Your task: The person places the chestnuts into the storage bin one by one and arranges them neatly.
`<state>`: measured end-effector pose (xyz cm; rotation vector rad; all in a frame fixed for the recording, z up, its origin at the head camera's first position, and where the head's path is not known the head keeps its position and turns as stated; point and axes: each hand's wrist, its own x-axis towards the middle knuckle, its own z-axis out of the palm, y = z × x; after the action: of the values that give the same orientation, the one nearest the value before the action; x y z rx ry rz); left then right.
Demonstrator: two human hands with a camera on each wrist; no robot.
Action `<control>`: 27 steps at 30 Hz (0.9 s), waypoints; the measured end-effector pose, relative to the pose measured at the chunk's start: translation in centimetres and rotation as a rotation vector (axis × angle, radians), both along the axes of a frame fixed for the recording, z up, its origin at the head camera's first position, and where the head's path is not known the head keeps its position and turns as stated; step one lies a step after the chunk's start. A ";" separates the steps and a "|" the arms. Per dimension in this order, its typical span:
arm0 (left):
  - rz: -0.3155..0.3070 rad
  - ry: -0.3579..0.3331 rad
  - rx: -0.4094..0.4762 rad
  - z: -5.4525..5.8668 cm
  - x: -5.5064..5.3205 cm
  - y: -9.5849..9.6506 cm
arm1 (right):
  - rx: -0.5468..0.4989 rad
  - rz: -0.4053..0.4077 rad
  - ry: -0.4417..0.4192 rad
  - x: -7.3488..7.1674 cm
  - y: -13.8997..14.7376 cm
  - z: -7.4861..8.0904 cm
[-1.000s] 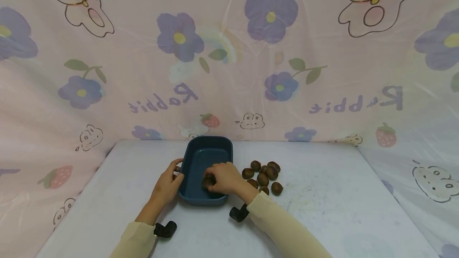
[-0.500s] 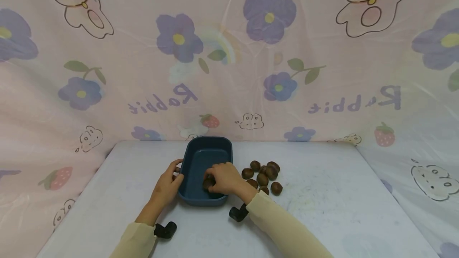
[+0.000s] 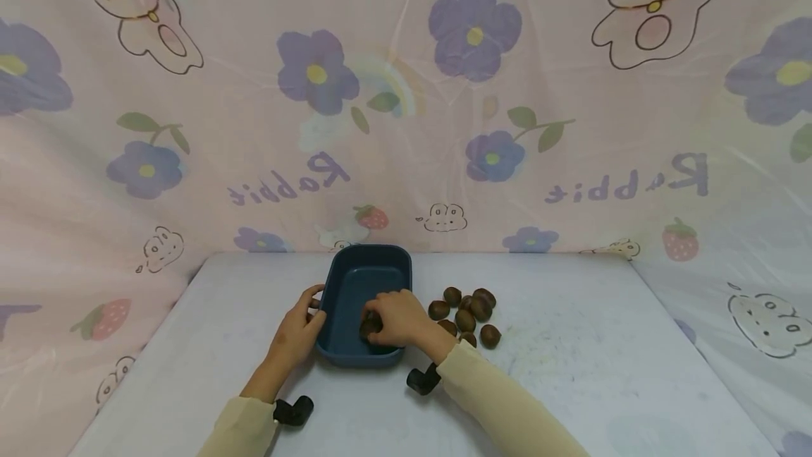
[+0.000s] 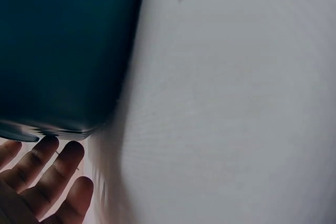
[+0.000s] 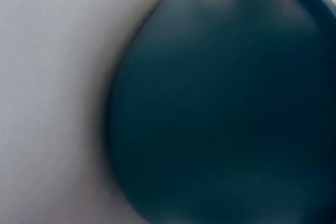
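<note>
A dark blue rectangular box [image 3: 347, 302] stands on the white table. My left hand [image 3: 294, 333] rests along its left side, and in the left wrist view the extended fingers [image 4: 50, 177] show at the box wall [image 4: 63, 51]. Inside the near part of the box, my right hand [image 3: 400, 319] pinches a brown chestnut [image 3: 369, 328] between thumb and curled fingers. The outer wall of the box [image 5: 220, 103] fills most of the right wrist view, where the right hand is hidden.
Several loose chestnuts [image 3: 465, 319] lie in a cluster just right of the box on the white table [image 3: 590, 344]. A printed cloth [image 3: 406, 125] hangs behind and at both sides. Black camera mounts [image 3: 294, 411] sit at both wrists.
The head view has shifted very slightly, so the scene sits a little lower. Both hands, the box and the chestnuts keep their places.
</note>
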<state>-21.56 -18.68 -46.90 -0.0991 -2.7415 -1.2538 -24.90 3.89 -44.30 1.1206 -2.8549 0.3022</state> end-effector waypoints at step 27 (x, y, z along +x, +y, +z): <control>0.006 0.005 -0.009 0.1 0.0 0.1 | -0.459 0.082 -0.266 0.7 4.6 3.5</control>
<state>-21.51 -18.59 -46.78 -0.0940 -2.7418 -1.2379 -24.18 8.48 -40.77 1.1678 -2.7261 1.1210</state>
